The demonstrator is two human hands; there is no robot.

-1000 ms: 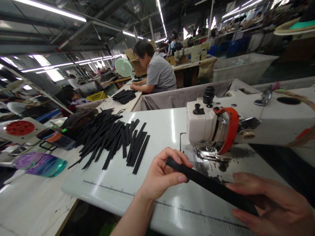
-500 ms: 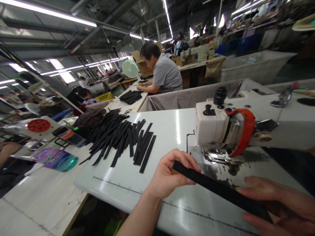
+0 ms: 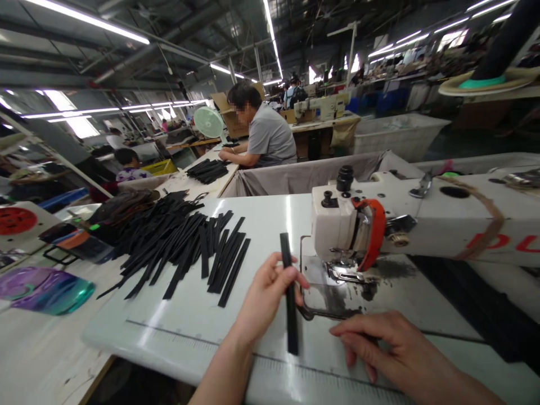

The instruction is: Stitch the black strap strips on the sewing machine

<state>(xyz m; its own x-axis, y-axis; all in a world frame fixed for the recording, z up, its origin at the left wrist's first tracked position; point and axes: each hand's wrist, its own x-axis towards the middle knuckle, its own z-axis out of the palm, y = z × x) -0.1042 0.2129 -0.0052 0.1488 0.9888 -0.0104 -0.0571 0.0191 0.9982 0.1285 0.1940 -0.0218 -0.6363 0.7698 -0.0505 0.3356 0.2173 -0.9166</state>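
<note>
In the head view my left hand (image 3: 270, 289) pinches a black fabric strip (image 3: 291, 306) between thumb and fingers. The strip points lengthwise toward me, above the white sewing table (image 3: 189, 332). My right hand (image 3: 388, 343) is off the strip, to its right, low over the table edge. Its fingers are loosely bent and apart, with nothing visible in them. Just beyond the hands is the sewing machine (image 3: 337, 219), with an orange guard (image 3: 373, 233) and a metal presser foot (image 3: 346, 274). A pile of black strips (image 3: 169, 242) lies to the left, several set apart at its right side.
A purple and teal bottle (image 3: 50, 289) lies on the left table. Dark fabric (image 3: 468, 298) lies right of the machine. Across the table a person in a grey shirt (image 3: 272, 132) sits by a green fan (image 3: 208, 122). A fabric-lined bin (image 3: 274, 179) stands behind the table.
My right hand has let go of the strip's near end. My left hand has turned the strip from slanting rightward to pointing toward me. The view has swung right.
</note>
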